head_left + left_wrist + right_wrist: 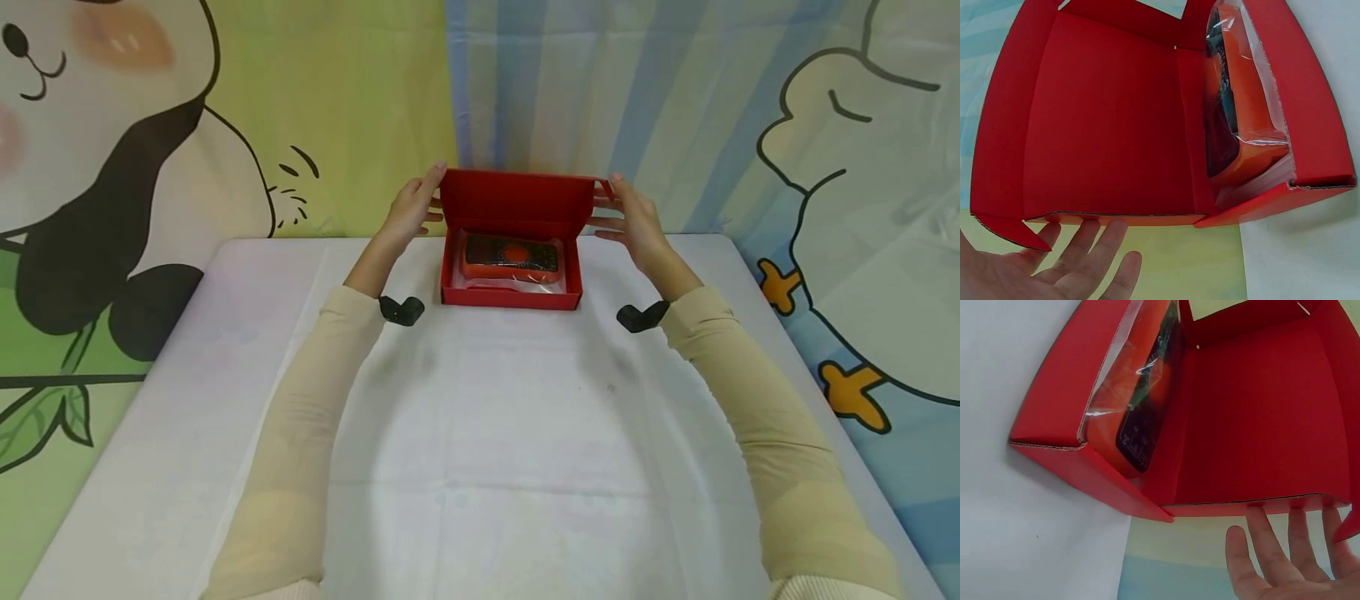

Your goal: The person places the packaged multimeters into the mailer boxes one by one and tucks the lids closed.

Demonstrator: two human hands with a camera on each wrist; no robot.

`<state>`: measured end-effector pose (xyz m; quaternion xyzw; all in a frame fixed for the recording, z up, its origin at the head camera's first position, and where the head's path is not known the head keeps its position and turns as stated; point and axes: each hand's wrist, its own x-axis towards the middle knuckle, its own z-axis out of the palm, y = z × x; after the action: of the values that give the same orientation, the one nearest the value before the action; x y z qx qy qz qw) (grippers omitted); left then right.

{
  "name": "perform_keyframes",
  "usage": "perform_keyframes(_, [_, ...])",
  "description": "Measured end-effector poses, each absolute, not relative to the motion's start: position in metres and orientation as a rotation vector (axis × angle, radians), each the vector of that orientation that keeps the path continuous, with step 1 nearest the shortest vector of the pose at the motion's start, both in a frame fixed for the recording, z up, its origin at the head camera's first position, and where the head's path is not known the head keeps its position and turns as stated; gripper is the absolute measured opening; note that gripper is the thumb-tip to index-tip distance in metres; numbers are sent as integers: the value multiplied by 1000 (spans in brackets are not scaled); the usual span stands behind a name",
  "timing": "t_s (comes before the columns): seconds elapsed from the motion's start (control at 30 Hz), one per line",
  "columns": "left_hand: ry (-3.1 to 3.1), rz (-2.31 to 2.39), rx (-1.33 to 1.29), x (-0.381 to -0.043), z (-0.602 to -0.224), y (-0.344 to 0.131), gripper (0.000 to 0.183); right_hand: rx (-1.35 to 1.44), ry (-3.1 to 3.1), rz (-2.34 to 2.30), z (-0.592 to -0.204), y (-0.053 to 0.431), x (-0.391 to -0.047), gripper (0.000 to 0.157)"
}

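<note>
A red cardboard box (512,297) stands on the table with its lid (517,196) raised upright. Inside lies an orange item with a dark printed top (510,258), wrapped in clear plastic; its kind cannot be told. At the lid's left side, my left hand (414,202) touches the side flap with extended fingertips (1113,232). My right hand (636,221) does the same on the right, its nearly straight fingers (1263,534) spread and touching the flap from outside. Both thumbs are near the lid's upper corners, and the wrist views do not show them.
A white cloth covers the table (517,433), whose far edge lies just behind the box. Beyond it hangs a printed curtain (360,108) with cartoon animals. A black mount sits on the left wrist (402,311) and another on the right wrist (642,317).
</note>
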<state>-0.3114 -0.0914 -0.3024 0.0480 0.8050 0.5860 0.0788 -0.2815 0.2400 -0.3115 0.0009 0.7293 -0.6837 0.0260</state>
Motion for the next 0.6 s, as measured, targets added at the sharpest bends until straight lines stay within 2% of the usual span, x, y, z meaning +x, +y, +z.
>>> perform_keyframes(0.43, [2332, 1832, 117, -313, -310, -94, 65, 51, 2198, -2085, -310, 238, -280, 59])
perform_keyframes(0.6, [2302, 1864, 160, -314, -315, -98, 61, 37, 2193, -2059, -312, 240, -279, 53])
